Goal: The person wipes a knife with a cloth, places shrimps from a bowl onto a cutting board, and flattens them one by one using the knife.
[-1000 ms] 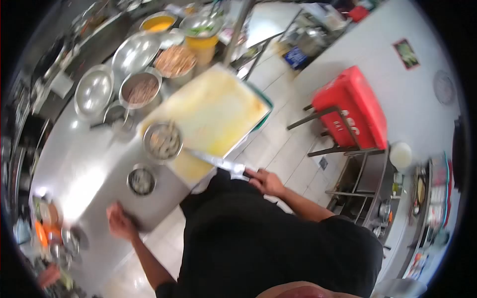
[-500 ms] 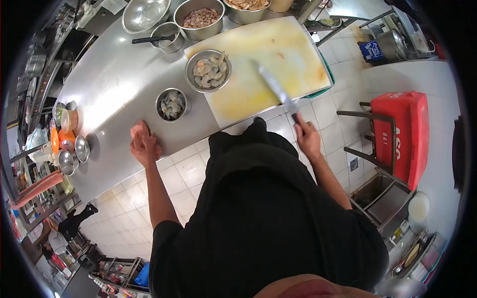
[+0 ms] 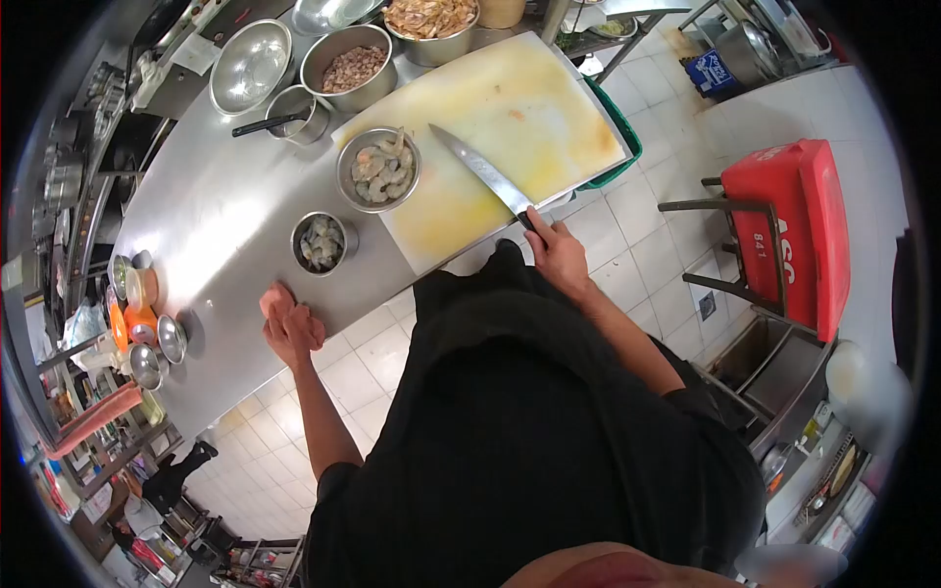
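My right hand (image 3: pixel 560 257) is closed round the dark handle of a long kitchen knife (image 3: pixel 487 177). The blade lies flat on or just over the yellow-stained white cutting board (image 3: pixel 559 118), its tip pointing to the far left. At the counter's near edge, my left hand (image 3: pixel 287 338) grips a crumpled pink cloth (image 3: pixel 278 300), part of which sticks out past the fingers. Between the hands, a metal bowl of shrimp (image 3: pixel 384 171) overlaps the board's left side. A smaller metal bowl of greyish shrimp (image 3: pixel 321 245) stands on the steel counter nearer the cloth.
Along the back are a pot of chopped meat (image 3: pixel 355 71), a pot of brownish pieces (image 3: pixel 431 20), a small pot with a black-handled utensil (image 3: pixel 265 125) and a metal bowl (image 3: pixel 250 67). Small bowls (image 3: pixel 147 367) stand far left. A red bin (image 3: pixel 789 240) is at right.
My right hand has swung left and the knife blade has moved further over the board. My left hand stays on the cloth. The whole view has shifted slightly.
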A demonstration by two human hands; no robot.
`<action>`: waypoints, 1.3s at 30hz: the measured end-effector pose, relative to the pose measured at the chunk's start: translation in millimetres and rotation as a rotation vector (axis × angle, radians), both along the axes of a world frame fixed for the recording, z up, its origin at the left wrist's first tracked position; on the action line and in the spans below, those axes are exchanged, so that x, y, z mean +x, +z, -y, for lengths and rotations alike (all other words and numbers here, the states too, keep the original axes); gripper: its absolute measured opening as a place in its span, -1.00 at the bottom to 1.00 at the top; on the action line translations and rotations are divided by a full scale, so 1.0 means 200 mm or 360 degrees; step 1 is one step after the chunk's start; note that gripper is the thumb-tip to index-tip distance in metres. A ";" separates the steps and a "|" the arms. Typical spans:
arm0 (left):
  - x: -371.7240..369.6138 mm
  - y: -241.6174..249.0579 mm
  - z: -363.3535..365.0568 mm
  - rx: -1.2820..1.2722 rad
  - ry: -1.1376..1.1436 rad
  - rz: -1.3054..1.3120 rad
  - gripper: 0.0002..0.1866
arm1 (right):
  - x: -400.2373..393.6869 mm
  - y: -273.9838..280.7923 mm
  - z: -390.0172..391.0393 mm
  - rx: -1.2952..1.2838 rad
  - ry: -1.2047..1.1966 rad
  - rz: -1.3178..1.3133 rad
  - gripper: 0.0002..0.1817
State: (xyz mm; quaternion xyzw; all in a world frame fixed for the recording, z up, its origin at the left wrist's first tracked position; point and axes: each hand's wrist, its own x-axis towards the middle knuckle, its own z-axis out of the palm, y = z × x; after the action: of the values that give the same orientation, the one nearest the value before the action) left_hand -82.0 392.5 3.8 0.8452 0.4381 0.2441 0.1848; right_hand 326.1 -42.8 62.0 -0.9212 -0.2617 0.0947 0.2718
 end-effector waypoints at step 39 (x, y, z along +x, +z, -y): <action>0.04 0.16 0.17 -0.0191 0.0058 -0.0223 -0.34 | -0.02 0.09 0.31 0.0355 0.0136 -0.0087 -0.50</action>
State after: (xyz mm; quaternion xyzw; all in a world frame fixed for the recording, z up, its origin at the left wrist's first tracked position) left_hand -74.0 357.6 34.9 0.8394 0.4792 0.1610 0.1996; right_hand 321.2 -105.1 79.1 -0.8704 -0.3021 0.1016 0.3753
